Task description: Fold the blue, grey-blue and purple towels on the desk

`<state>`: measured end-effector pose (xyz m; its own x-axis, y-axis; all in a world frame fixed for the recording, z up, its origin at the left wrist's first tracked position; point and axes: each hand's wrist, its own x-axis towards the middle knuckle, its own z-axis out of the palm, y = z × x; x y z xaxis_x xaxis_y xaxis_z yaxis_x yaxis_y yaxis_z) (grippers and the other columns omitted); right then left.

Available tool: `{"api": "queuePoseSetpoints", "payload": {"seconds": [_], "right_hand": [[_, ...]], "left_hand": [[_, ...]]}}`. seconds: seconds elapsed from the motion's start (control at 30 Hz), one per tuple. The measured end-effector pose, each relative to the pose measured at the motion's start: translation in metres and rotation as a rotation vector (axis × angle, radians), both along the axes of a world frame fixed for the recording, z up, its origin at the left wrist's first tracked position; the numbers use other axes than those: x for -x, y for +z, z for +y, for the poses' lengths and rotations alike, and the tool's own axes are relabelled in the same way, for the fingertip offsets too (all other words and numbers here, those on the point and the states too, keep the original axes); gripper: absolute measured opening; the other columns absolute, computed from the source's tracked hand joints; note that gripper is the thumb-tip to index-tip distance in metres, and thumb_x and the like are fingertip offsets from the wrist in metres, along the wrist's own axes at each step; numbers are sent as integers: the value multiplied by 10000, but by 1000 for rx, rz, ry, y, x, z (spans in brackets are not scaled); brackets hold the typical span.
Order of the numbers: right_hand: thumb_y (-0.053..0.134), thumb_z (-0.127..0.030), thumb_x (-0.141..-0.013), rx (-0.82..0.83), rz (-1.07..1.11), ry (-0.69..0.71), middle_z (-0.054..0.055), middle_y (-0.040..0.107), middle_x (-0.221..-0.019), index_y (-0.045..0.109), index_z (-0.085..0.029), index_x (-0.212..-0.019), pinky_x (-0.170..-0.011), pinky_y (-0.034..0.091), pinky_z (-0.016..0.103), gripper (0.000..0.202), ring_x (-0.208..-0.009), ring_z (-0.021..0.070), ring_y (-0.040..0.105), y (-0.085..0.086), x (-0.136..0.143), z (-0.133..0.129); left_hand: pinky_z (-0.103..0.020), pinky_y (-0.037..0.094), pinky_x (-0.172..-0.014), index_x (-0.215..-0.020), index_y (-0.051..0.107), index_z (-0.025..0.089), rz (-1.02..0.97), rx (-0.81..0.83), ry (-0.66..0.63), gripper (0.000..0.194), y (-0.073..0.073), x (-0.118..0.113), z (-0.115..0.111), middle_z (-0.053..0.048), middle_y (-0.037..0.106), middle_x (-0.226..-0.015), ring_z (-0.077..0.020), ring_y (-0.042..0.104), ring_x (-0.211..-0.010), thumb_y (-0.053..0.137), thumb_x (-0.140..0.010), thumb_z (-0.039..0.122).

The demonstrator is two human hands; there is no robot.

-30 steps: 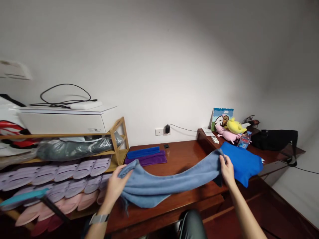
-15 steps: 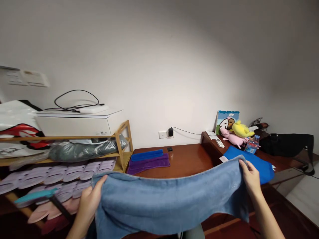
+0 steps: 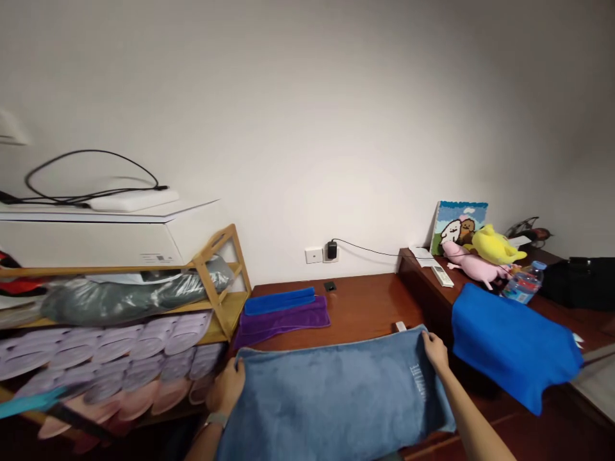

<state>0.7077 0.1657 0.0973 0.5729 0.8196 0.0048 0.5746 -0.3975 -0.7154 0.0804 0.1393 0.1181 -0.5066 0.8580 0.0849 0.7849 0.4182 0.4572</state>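
Note:
A grey-blue towel (image 3: 327, 397) is spread wide between my two hands, over the front of the brown desk (image 3: 365, 304). My left hand (image 3: 227, 387) pinches its upper left corner. At the upper right corner, my right hand (image 3: 435, 352) grips the cloth, and faint pale print shows beside it. Behind the towel, a folded blue cloth (image 3: 279, 301) and a purple cloth (image 3: 288, 322) lie overlapping at the desk's left. Another blue cloth (image 3: 514, 346) hangs over the edge of the raised surface on the right.
On the left stands a wooden rack (image 3: 211, 298) with slippers (image 3: 158, 336), a bagged item and a white box (image 3: 91, 240). To the right are plush toys (image 3: 494, 246), a bottle (image 3: 526, 282), a remote (image 3: 442, 276) and a picture (image 3: 459, 224). A charger (image 3: 332, 250) sits in the wall socket.
The towel has spread flatter, showing more of its face and the print. Both hands have come closer together, and the view has moved nearer to the desk.

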Motion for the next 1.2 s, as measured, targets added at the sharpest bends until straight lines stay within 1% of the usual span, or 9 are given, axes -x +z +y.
{"api": "queuePoseSetpoints", "payload": {"seconds": [0.1, 0.2, 0.3, 0.5, 0.6, 0.8, 0.9, 1.07, 1.2], "right_hand": [[424, -501, -938, 102, -54, -24, 235, 790, -1032, 782, -130, -1066, -829, 564, 452, 531, -995, 393, 754, -20, -3, 14], [378, -517, -983, 171, -114, -27, 241, 777, -1148, 748, -125, -1223, -878, 568, 459, 591, -1064, 385, 747, -34, -7, 24], [343, -523, -1012, 209, -182, -28, 219, 770, -1193, 730, -159, -1262, -923, 560, 467, 587, -1104, 369, 737, -43, -7, 34], [310, -456, -1041, 241, -336, -56, 226, 708, -1301, 680, -156, -1284, -1012, 498, 522, 535, -1214, 381, 666, -56, 6, 47], [284, -470, -1061, 266, -450, -32, 220, 692, -1306, 667, -153, -1279, -1000, 489, 510, 543, -1207, 374, 653, -58, 8, 49], [237, -490, -1086, 327, -389, -64, 199, 693, -1304, 649, -191, -1337, -938, 490, 471, 569, -1171, 351, 668, -50, 4, 58], [251, -491, -1086, 337, -435, -71, 194, 690, -1295, 657, -197, -1331, -925, 484, 481, 557, -1161, 362, 661, -52, 8, 61], [328, -446, -1074, 303, -626, -57, 211, 684, -1232, 684, -174, -1272, -903, 471, 487, 490, -1131, 373, 643, -58, 19, 59], [359, -376, -1058, 270, -707, -73, 223, 676, -1219, 675, -165, -1321, -890, 475, 488, 462, -1110, 376, 642, -56, 25, 54]], "left_hand": [[-397, 482, -628, -960, 709, 195, 99, 86, 6, 412, -14, -4, 16, -166, 803, -858, -329, 737, -698, 350, -988, 395], [-417, 482, -759, -1015, 716, 166, 212, 117, -33, 442, -21, -7, 33, -200, 809, -954, -344, 754, -861, 327, -991, 374], [-452, 444, -863, -1030, 723, 122, 314, 128, -48, 469, -24, -9, 47, -235, 796, -942, -370, 732, -960, 314, -979, 346], [-439, 394, -862, -1084, 728, 116, 499, 94, -105, 466, -28, -14, 56, -222, 785, -978, -371, 686, -1006, 350, -973, 364], [-425, 388, -857, -1063, 736, 145, 534, 68, -149, 488, -31, -12, 56, -198, 781, -1024, -350, 676, -1021, 317, -1012, 389], [-407, 396, -777, -1037, 743, 150, 430, 135, -60, 534, -31, -1, 69, -182, 789, -969, -326, 705, -922, 261, -1050, 378], [-409, 403, -799, -1063, 734, 140, 430, 122, -40, 517, -33, -2, 72, -186, 781, -997, -322, 699, -960, 275, -1052, 376], [-415, 422, -830, -1101, 710, 128, 470, 83, -7, 444, -36, -9, 59, -195, 736, -1076, -338, 656, -1040, 327, -1036, 343], [-449, 466, -867, -1243, 697, 136, 504, -33, -90, 427, -38, -5, 45, -188, 710, -1144, -346, 636, -1058, 364, -1015, 277]]}}
